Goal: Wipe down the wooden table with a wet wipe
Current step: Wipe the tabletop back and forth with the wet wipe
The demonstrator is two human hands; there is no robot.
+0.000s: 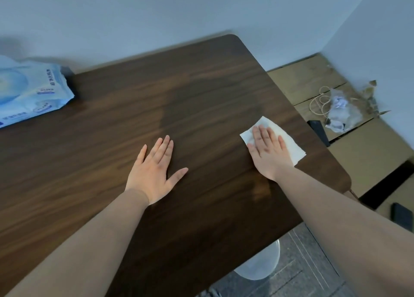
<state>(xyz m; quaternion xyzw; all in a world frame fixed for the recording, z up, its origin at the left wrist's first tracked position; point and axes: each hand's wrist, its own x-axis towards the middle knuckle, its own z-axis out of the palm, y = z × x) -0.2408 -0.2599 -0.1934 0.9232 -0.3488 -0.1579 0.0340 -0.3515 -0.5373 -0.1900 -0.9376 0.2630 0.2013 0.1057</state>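
The dark wooden table (pixel 190 99) fills most of the view, its right part showing a darker, damp-looking patch. A white wet wipe (pixel 284 137) lies flat near the table's right edge. My right hand (pixel 267 151) presses down on the wipe with its palm and straight fingers, covering its middle. My left hand (pixel 154 171) rests flat on the bare wood near the centre, fingers spread, holding nothing.
A blue pack of wet wipes (pixel 29 95) lies at the table's far left by the wall. Cardboard boxes (pixel 313 83) with cables and plastic bags stand to the right of the table. A white round object (pixel 259 263) sits on the floor below the near edge.
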